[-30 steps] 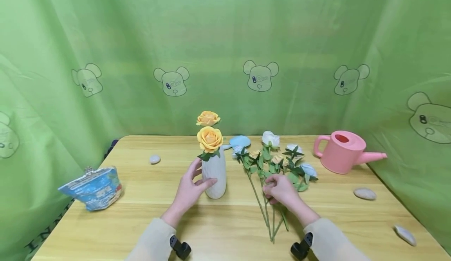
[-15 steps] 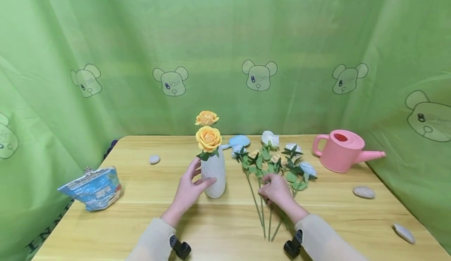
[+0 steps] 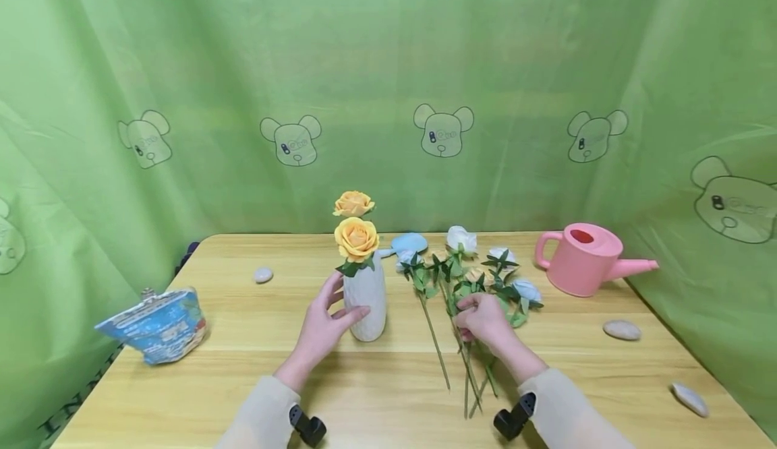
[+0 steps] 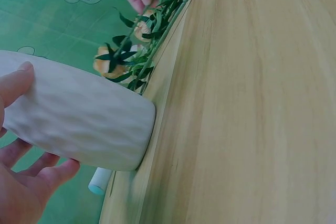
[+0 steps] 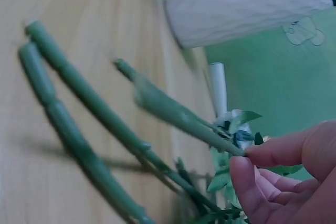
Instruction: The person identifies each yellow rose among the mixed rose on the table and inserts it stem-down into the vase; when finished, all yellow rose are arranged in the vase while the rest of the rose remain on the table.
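A white ribbed vase stands on the wooden table with two orange roses in it. My left hand grips the vase from its left side, thumb in front; the left wrist view shows the thumb and fingers round the vase. To the right lies a pile of artificial flowers with long green stems. My right hand pinches one stem between thumb and fingers, its cut end raised off the table. Other stems lie beneath it.
A pink watering can stands at the back right. Grey stones lie at the right, near the right front edge and at the back left. A blue bag sits at the left edge. Green curtain surrounds the table.
My right hand has shifted a little away from me among the flowers and now pinches one stem; the stems on the table have fanned apart. The left hand stays on the vase.
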A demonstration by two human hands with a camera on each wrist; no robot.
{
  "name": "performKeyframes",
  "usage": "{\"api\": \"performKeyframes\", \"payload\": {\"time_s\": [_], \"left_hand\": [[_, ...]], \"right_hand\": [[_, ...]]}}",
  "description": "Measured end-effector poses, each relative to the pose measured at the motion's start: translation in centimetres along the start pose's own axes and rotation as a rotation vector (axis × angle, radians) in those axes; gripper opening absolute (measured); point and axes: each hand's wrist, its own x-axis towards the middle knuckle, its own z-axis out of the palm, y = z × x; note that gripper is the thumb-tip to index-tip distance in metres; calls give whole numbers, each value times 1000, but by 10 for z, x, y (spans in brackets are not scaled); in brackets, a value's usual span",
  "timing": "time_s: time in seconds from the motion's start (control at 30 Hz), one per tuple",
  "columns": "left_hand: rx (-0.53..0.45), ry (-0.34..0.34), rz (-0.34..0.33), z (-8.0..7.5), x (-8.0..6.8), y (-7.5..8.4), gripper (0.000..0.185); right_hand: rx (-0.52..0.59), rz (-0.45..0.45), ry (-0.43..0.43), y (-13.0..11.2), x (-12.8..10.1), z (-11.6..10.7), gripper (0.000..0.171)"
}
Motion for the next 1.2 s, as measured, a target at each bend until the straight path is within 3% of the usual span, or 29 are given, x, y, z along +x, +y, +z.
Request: {"api": "performKeyframes", "payload": {"time_s": [0.23, 0.47, 0.63, 0.9, 1.2], "left_hand": [[1, -5, -1, -1, -2, 5, 74], [-2, -23, -15, -1, -9, 32, 72], [7, -25, -22, -1, -9, 34, 72], [6, -23, -19, -2, -9, 33, 73], [7, -29, -16, -3, -8, 33, 72]], "right_hand": [[15, -118, 16, -8, -3, -10, 29], [70, -173, 16, -21, -7, -17, 27], [99, -225, 9, -35, -10, -22, 28], [165, -331, -4, -76, -8, -27, 31], [246, -437, 27, -129, -3, -16, 28]]}}
